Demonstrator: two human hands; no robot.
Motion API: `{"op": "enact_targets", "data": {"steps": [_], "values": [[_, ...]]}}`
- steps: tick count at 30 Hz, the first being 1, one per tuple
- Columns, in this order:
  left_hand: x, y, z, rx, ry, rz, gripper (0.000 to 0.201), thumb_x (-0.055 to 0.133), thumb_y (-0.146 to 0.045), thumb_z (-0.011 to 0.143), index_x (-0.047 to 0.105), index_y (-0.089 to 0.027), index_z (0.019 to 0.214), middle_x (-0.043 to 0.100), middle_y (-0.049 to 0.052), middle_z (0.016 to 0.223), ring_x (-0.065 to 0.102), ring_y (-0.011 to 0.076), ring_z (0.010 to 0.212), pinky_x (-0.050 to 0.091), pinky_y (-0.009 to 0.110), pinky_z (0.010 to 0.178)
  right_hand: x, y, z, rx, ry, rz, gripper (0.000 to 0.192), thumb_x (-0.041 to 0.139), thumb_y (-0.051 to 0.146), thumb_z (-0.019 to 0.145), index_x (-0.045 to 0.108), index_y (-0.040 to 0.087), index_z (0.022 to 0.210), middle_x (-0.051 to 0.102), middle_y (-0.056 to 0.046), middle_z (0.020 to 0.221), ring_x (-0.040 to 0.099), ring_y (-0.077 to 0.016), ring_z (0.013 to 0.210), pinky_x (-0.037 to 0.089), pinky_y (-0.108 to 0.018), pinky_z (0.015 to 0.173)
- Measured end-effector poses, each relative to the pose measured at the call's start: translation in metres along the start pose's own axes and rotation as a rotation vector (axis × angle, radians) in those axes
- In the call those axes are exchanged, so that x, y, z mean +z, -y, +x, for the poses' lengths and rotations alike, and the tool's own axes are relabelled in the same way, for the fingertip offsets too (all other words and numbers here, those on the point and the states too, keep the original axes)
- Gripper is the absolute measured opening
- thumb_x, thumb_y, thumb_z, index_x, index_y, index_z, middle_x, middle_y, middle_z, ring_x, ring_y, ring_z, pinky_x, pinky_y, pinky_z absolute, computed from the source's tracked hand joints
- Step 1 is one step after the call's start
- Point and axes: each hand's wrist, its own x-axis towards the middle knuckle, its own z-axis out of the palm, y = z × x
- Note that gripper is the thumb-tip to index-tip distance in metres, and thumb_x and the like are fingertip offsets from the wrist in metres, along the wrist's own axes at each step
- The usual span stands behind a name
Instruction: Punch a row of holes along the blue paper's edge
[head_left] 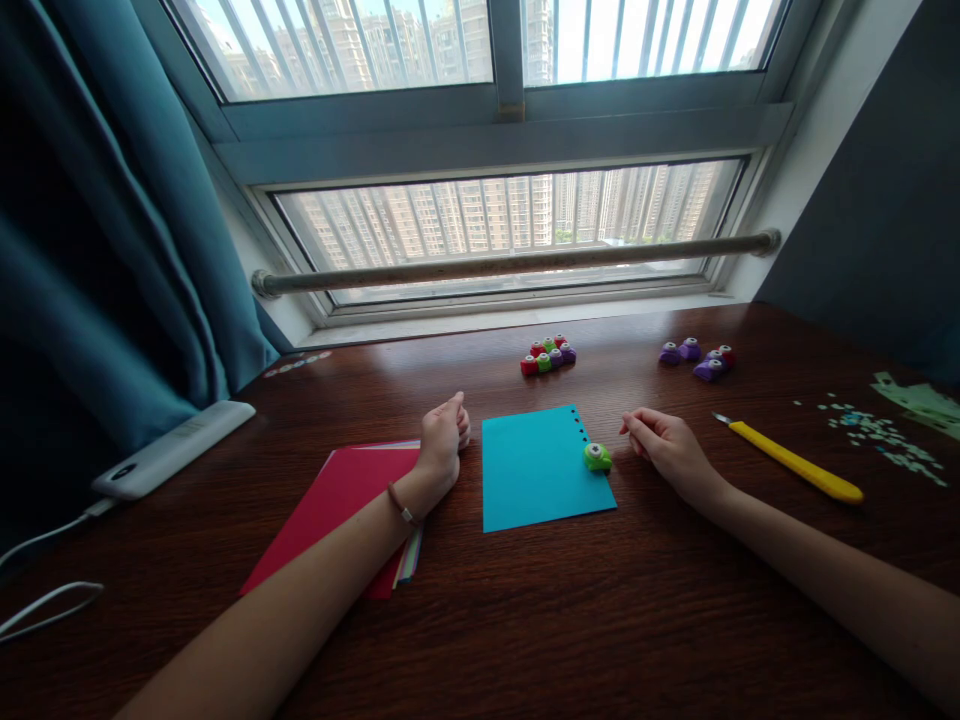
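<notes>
A blue paper sheet (536, 468) lies flat on the dark wooden table (525, 620), with a row of small punched holes along its right edge. A small green paper punch (597, 457) sits on that right edge. My right hand (667, 448) rests on the table just right of the punch, fingers curled, holding nothing. My left hand (442, 445) rests loosely closed on the table left of the blue sheet, beside a stack of coloured paper (341, 510) with a red sheet on top.
A cluster of small coloured punches (548, 355) stands near the window, with more purple ones (697, 358) to the right. A yellow craft knife (795, 462) lies right of my right hand. Paper scraps (877, 432) lie far right. A white power bank (172, 448) with cable lies left.
</notes>
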Motion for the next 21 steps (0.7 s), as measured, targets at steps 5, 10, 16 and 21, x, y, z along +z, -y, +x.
{"op": "enact_targets", "data": {"steps": [5,10,16,21], "values": [[-0.0001,-0.0003,0.0,0.001,0.0,-0.001,0.042,0.055,-0.034,0.075,0.028,-0.019,0.047,0.026,-0.008,0.037,0.021,0.0033,0.029,0.013,0.018,0.031,-0.0001,0.0003,-0.0007,0.005,-0.002,0.003,0.034,0.047,0.045,0.086,0.057,0.016,0.071,0.043,0.002,0.05,0.037,-0.0106,0.046,0.028,-0.024,0.047],[0.0001,-0.0002,-0.0004,0.005,0.002,-0.006,0.042,0.055,-0.033,0.075,0.028,-0.019,0.047,0.026,-0.008,0.037,0.021,0.0033,0.029,0.013,0.018,0.031,-0.0004,0.0012,-0.0013,0.003,0.004,0.01,0.034,0.047,0.045,0.086,0.057,0.016,0.072,0.043,0.003,0.05,0.037,-0.0103,0.047,0.029,-0.024,0.048],[0.0004,-0.0005,0.0003,-0.005,0.004,-0.009,0.04,0.054,-0.032,0.075,0.029,-0.019,0.047,0.026,-0.008,0.036,0.021,0.0034,0.028,0.013,0.018,0.031,-0.0004,-0.0001,-0.0011,-0.003,0.004,0.014,0.034,0.047,0.045,0.086,0.057,0.016,0.071,0.043,0.003,0.05,0.037,-0.0099,0.047,0.028,-0.024,0.047],[0.0003,0.0,0.0009,-0.008,-0.001,-0.012,0.04,0.054,-0.032,0.075,0.028,-0.019,0.047,0.026,-0.008,0.036,0.021,0.0033,0.028,0.012,0.018,0.031,-0.0005,-0.0024,-0.0009,-0.005,0.008,0.014,0.034,0.047,0.045,0.086,0.057,0.016,0.072,0.043,0.003,0.05,0.037,-0.0096,0.047,0.028,-0.023,0.047]]}}
